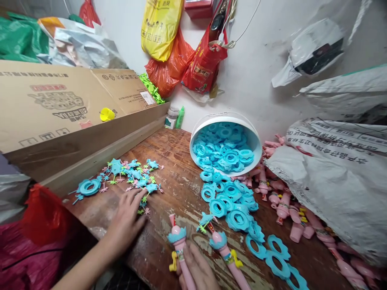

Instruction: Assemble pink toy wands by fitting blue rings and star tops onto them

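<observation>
The right hand (198, 268) grips one of two pink wands (225, 253) at the near edge, fingers closed on its shaft; the left hand (128, 219), fingers spread, reaches into small star pieces (137, 177). Two wands look capped, while many blue rings (236, 213) and bare pink handles (284, 205) wait (most work seemingly remains). Beyond, a tipped white bucket (255, 139); carton (54, 100) print unreadable
</observation>
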The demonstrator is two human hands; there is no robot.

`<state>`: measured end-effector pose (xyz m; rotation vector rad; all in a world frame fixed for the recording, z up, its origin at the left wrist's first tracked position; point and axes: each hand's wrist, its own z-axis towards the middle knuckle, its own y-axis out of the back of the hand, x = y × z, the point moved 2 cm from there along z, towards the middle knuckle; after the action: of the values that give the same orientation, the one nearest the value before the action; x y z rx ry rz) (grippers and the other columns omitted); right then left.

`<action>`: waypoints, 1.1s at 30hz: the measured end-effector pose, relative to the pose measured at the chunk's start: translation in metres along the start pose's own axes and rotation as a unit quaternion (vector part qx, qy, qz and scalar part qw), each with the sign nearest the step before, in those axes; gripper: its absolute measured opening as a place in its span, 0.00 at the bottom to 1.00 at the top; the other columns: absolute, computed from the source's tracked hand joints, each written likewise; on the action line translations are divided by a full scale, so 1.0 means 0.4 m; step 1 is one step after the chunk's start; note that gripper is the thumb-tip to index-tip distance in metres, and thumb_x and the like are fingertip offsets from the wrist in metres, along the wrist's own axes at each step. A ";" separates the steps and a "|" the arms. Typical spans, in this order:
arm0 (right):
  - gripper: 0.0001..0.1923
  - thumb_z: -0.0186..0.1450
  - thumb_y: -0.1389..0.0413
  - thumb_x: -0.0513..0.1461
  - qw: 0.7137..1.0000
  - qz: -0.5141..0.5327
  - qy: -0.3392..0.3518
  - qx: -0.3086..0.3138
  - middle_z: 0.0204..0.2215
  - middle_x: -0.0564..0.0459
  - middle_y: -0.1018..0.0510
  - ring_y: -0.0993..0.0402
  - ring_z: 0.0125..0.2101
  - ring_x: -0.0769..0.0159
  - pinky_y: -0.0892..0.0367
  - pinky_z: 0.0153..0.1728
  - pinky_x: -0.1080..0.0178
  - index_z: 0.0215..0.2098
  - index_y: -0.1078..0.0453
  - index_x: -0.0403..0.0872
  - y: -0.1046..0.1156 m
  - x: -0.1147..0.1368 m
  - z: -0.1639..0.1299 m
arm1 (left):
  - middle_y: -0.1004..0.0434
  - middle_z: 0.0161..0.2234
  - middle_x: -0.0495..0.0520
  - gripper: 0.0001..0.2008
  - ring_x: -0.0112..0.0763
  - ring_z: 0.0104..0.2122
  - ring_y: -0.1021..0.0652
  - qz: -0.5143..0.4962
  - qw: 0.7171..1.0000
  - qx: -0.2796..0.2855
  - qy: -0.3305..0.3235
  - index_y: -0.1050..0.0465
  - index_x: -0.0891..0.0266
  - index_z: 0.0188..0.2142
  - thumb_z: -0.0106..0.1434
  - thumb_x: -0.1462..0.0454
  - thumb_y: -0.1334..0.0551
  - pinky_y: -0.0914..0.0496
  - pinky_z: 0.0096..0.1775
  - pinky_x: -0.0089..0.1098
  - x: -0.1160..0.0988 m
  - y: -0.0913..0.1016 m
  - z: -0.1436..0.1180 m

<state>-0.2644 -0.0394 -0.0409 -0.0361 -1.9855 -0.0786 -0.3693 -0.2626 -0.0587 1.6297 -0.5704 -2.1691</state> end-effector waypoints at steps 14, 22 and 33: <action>0.38 0.61 0.44 0.64 0.987 -0.155 0.001 -0.041 0.29 0.49 0.17 0.21 0.27 0.61 0.26 0.29 0.64 0.57 0.25 0.49 0.094 0.032 -0.048 | 0.22 0.53 0.54 0.22 0.42 0.50 0.22 -0.176 0.977 0.029 0.115 0.36 0.52 0.61 0.68 0.57 0.43 0.27 0.53 0.42 -0.114 -0.068 -0.033; 0.25 0.63 0.42 0.58 0.950 -0.295 0.051 -0.088 0.52 0.47 0.18 0.37 0.65 0.47 0.29 0.57 0.55 0.46 0.17 0.52 0.183 0.002 -0.086 | 0.25 0.54 0.59 0.23 0.48 0.56 0.27 -0.095 0.988 0.117 0.035 0.26 0.57 0.54 0.58 0.68 0.40 0.32 0.58 0.48 -0.104 -0.199 -0.062; 0.16 0.64 0.43 0.46 0.938 -0.327 0.074 -0.090 0.47 0.51 0.15 0.22 0.52 0.51 0.28 0.52 0.59 0.46 0.18 0.53 0.130 0.035 -0.063 | 0.26 0.46 0.55 0.23 0.38 0.44 0.21 -0.107 0.960 0.258 -0.024 0.28 0.55 0.56 0.62 0.70 0.44 0.28 0.47 0.33 -0.117 -0.187 -0.032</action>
<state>-0.2440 0.0104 -0.0161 0.5025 -1.7581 -0.6736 -0.3483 -0.1759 -0.0629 1.9783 -1.0957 -2.3510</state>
